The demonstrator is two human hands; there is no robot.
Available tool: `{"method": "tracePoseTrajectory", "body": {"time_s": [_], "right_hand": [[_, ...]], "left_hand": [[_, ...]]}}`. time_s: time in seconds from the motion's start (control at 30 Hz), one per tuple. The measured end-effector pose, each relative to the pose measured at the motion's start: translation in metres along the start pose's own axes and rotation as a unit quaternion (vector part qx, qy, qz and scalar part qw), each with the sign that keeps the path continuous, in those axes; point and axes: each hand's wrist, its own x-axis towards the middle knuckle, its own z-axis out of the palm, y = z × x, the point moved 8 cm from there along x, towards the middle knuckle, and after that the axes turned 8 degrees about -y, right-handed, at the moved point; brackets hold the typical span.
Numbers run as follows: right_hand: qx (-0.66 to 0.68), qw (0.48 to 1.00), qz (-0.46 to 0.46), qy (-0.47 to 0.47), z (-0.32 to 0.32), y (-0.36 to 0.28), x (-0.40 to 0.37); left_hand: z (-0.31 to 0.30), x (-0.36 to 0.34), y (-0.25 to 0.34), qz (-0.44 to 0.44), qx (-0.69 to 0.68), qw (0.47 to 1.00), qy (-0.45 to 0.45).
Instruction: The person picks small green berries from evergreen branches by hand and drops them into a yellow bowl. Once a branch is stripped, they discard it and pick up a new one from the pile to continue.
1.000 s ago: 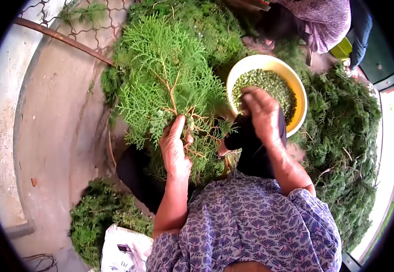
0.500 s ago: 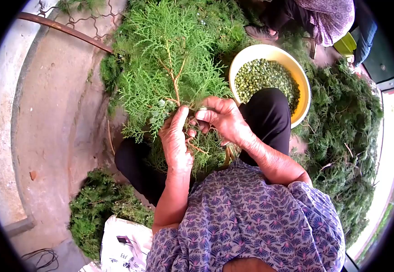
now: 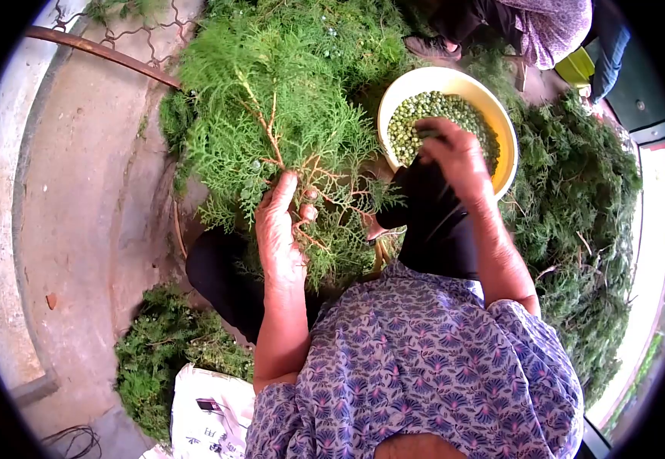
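My left hand (image 3: 280, 233) is closed around the brown stem of a leafy green branch (image 3: 271, 130), whose feathery sprays spread upward and to the right. A few small pale round fruits show among the leaves near the thumb. Over the yellow basin (image 3: 510, 145) is my right hand (image 3: 459, 157), its fingers blurred and bent above the small green fruits (image 3: 455, 111) heaped inside. Whether those fingers hold anything cannot be made out.
Cut green branches lie in a pile (image 3: 577, 206) on the right and another (image 3: 164, 359) at lower left, beside a white sack (image 3: 206, 413). A person (image 3: 554, 27) sits at the upper right. A curved metal bar (image 3: 103, 53) crosses the upper left.
My right hand has left the branch near my left hand and moved right and up, over the basin. My left hand still grips the branch, which has tilted slightly left.
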Motion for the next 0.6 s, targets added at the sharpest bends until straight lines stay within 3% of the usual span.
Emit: {"method": "tracePoseTrajectory", "body": {"time_s": [0.03, 0.07, 0.1, 0.2, 0.33, 0.5, 0.6], "right_hand": [[0.043, 0.997, 0.039, 0.046, -0.019, 0.016, 0.000], [-0.025, 0.994, 0.082, 0.071, -0.039, 0.031, -0.002], [-0.256, 0.958, -0.013, 0.130, -0.059, 0.033, -0.003], [-0.329, 0.917, 0.032, 0.223, -0.099, 0.081, -0.012], [-0.228, 0.939, 0.081, 0.243, -0.102, 0.082, -0.018], [-0.125, 0.972, -0.138, 0.143, -0.008, -0.035, -0.017], [-0.025, 0.950, -0.310, 0.034, 0.046, -0.073, -0.023]], "left_hand": [[0.000, 0.000, 0.000, 0.005, 0.000, 1.000, -0.002], [0.001, -0.001, 0.003, 0.013, 0.002, 1.000, -0.004], [0.000, 0.001, 0.002, 0.008, -0.015, 1.000, -0.021], [0.000, 0.001, 0.001, -0.014, -0.037, 0.998, -0.041], [-0.005, 0.002, -0.001, -0.023, -0.042, 0.998, -0.033], [0.003, -0.007, 0.006, 0.007, 0.020, 1.000, -0.010], [0.010, -0.008, 0.001, 0.004, 0.068, 0.998, 0.000]]}}
